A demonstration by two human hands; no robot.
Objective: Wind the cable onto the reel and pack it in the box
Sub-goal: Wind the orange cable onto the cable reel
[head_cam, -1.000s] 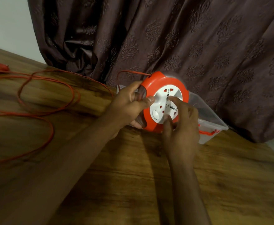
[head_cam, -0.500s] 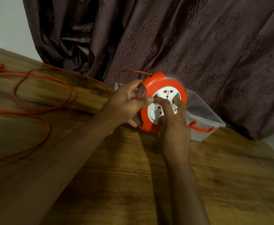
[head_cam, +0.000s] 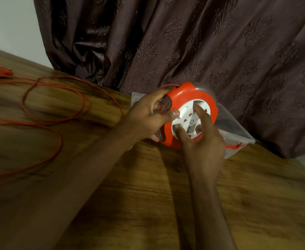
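Orange cable (head_cam: 39,112) loose on desk (head_cam: 148,204), may snag. Left hand (head_cam: 146,118) grips reel (head_cam: 191,98); right hand (head_cam: 202,141) fingers curled on hub, could slip.

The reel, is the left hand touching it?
Touching. The head view shows the left hand gripping the orange reel at its left edge, thumb pressed across the rim and fingers curled behind it.

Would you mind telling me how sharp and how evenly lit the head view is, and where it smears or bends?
Head view: dim, warm light; the arms throw soft shadows on the wooden table. The white socket face of the reel streaks with motion blur under the right hand; the left hand and loose orange cable are softly blurred. Wide-angle distortion tilts the table edge.
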